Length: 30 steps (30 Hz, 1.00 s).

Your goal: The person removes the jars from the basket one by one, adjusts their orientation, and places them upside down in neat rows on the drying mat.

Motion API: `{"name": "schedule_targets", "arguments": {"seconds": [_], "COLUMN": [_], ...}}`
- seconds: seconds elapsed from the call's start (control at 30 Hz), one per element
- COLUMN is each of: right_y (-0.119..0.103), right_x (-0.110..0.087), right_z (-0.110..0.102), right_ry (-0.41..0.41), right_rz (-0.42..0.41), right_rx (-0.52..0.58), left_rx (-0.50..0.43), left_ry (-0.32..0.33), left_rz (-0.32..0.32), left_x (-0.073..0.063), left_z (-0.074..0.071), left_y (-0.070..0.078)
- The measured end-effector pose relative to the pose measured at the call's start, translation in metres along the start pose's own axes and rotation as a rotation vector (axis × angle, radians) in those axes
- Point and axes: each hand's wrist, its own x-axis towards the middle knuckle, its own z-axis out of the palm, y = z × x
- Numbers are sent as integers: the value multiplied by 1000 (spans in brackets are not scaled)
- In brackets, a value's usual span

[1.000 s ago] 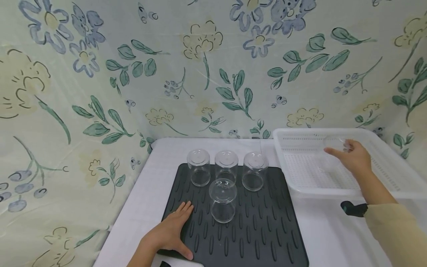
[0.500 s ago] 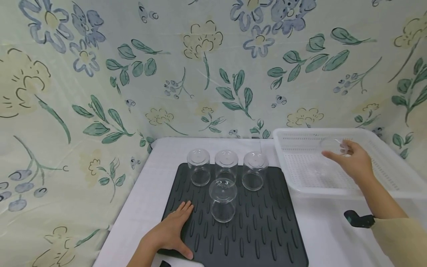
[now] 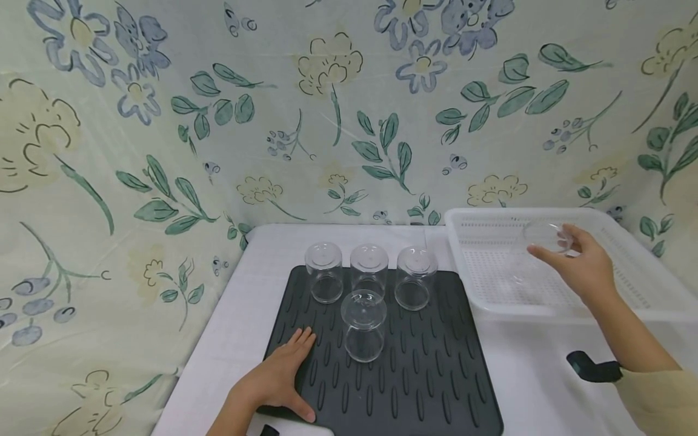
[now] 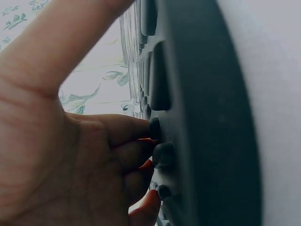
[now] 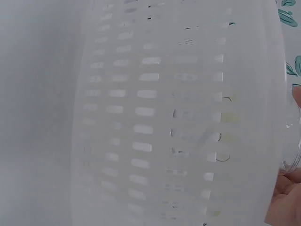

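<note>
At the right of the head view, my right hand grips a clear glass between thumb and fingers, over the inside of a white perforated basket. A sliver of that glass shows at the right edge of the right wrist view, past the basket wall. My left hand rests on the left edge of a dark ridged mat, fingers extended. On the mat, three clear glasses stand bottom-up in a back row: left, middle and right. Another upturned glass stands in front.
A white cloth covers the table. Behind and to the left hangs a floral curtain. By my left wrist, a white object pokes in at the bottom edge. The basket sits just right of the mat.
My right hand has shifted slightly with the glass, which has moved a little left and up within the basket area. The left hand and the glasses on the mat stay put.
</note>
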Motion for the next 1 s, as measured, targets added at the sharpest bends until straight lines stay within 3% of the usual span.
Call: {"name": "schedule_targets", "arguments": {"seconds": [0.43, 1.0], "right_y": [-18, -45], "right_x": [-16, -41], "right_z": [-7, -13], "right_ry": [34, 43], "right_rz": [-86, -128], "right_rx": [56, 61], "left_rx": [-7, -7], "left_ry": [-12, -11], "left_rz": [-3, -5], "left_x": [1, 1], "left_z": [0, 0], "left_y": [-2, -3]}}
